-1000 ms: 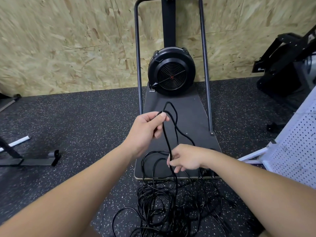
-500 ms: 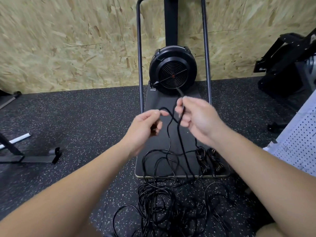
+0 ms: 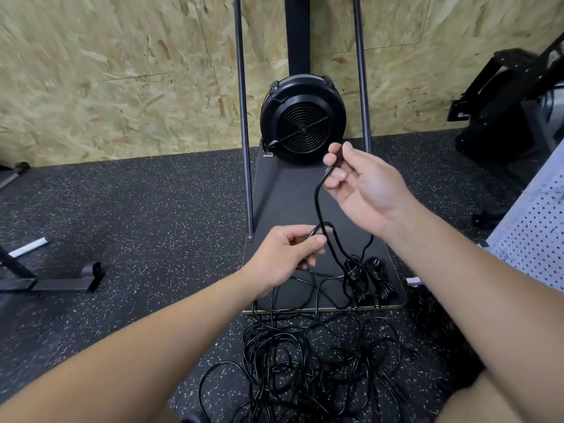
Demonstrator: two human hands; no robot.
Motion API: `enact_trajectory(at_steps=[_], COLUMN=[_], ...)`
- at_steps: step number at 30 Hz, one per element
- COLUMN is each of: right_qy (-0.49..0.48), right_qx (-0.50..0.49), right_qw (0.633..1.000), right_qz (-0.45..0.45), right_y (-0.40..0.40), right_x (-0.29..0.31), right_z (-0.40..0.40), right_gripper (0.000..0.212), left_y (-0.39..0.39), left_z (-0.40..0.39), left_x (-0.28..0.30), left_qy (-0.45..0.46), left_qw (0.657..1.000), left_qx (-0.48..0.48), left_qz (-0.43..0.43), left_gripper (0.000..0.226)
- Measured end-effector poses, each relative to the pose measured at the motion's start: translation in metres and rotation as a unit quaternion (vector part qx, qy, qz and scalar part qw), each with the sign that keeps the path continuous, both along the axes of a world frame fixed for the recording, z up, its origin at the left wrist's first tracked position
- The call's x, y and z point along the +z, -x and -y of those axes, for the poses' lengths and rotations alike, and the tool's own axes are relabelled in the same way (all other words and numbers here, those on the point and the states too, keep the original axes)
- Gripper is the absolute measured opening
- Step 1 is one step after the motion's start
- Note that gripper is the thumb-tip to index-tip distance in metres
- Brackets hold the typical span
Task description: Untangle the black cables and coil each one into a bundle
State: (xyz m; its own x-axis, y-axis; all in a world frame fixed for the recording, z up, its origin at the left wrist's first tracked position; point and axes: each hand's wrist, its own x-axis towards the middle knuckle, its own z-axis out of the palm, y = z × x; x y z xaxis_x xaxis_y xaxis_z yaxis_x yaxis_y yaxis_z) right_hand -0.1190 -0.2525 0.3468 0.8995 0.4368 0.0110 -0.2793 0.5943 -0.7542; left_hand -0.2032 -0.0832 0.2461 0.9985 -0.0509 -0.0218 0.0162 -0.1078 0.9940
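A tangle of black cables (image 3: 299,355) lies on the speckled floor in front of me. One black cable (image 3: 318,203) rises from it. My right hand (image 3: 360,187) pinches that cable near its end between thumb and fingers, held high in front of the fan. Lower and to the left, my left hand (image 3: 287,254) grips the same cable, and a small loop shows at its fingertips. Two coiled cable bundles (image 3: 369,279) lie side by side on the black platform (image 3: 287,196), near its front right corner.
The platform belongs to a machine with a round black fan (image 3: 302,119) and two upright metal bars (image 3: 244,117). An OSB wall stands behind. A black stand (image 3: 52,279) is on the left, dark equipment (image 3: 512,102) and a white perforated panel (image 3: 531,233) on the right.
My right hand has climbed from low near the pile to high by the fan, drawing the cable end up. My left hand has dropped lower. Two coiled bundles came into view.
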Motion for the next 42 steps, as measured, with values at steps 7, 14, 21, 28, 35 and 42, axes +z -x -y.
enact_trajectory(at_steps=[7, 14, 21, 28, 35, 42], right_qy=[0.117, 0.473, 0.533, 0.577, 0.375, 0.15], right_qx=[-0.002, 0.025, 0.259, 0.174, -0.025, -0.044], right_qw=[0.993, 0.869, 0.787, 0.768, 0.909, 0.983], right_qz=[0.034, 0.145, 0.173, 0.218, 0.183, 0.091], right_y=[-0.011, 0.002, 0.019, 0.012, -0.006, -0.015], right_x=[-0.017, -0.051, -0.087, -0.085, -0.041, -0.021], right_z=[0.002, -0.003, -0.016, -0.013, -0.011, -0.024], right_gripper=[0.017, 0.013, 0.032, 0.024, 0.02, 0.025], left_y=[-0.007, -0.022, -0.036, -0.035, -0.018, -0.005], left_z=[-0.007, -0.023, -0.038, -0.059, -0.046, -0.022], left_x=[0.004, 0.026, 0.048, 0.03, 0.008, -0.014], left_qy=[-0.022, 0.044, 0.137, 0.058, 0.011, -0.039], left_qw=[0.999, 0.993, 0.978, 0.979, 0.997, 0.997], left_qx=[0.034, 0.1, 0.142, 0.178, 0.061, 0.023], left_qz=[0.003, 0.04, 0.075, 0.077, -0.038, -0.067], left_gripper=[0.024, 0.027, 0.026, 0.034, 0.02, 0.009])
